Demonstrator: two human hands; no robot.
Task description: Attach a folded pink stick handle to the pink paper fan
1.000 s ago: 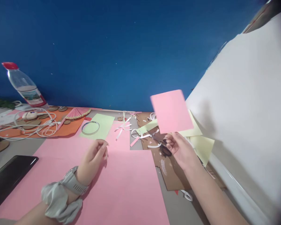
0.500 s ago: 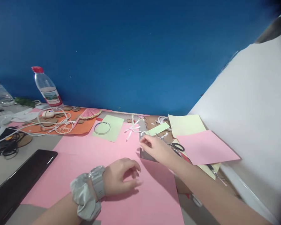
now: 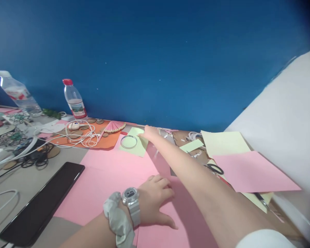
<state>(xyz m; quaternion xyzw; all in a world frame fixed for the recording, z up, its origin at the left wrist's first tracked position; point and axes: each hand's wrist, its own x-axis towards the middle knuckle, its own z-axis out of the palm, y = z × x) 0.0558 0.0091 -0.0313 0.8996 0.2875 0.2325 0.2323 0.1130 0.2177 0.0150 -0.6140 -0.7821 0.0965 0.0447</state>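
Observation:
My left hand [image 3: 156, 199], with a watch [image 3: 131, 198] and a grey scrunchie [image 3: 119, 218] at the wrist, rests open on large pink paper [image 3: 103, 189], thumb held apart. Stretched far forward, my right hand [image 3: 149, 133] is at the right edge of a light green sheet [image 3: 134, 150]. Its thumb points left over that sheet; its other fingers are hidden, so its grip does not show. A thin silver bangle [image 3: 128, 147] lies on the green sheet. White paper strips [image 3: 156, 151] are partly covered by my right forearm.
Right: a pink sheet [image 3: 253, 172] overlaps pale yellow paper [image 3: 224, 143], beside scissors [image 3: 215, 168] and a craft knife [image 3: 261, 199]. Left: a black phone [image 3: 45, 199], tangled white cable [image 3: 89, 137], a small pink paper fan [image 3: 115, 126] and bottles [image 3: 76, 103] [image 3: 22, 94]. A blue wall [image 3: 155, 69] stands behind.
My right hand let go of the pink sheet on the right, then reached left and forward to the green sheet. My left hand moved right and flattened on the pink paper. The view shifted left.

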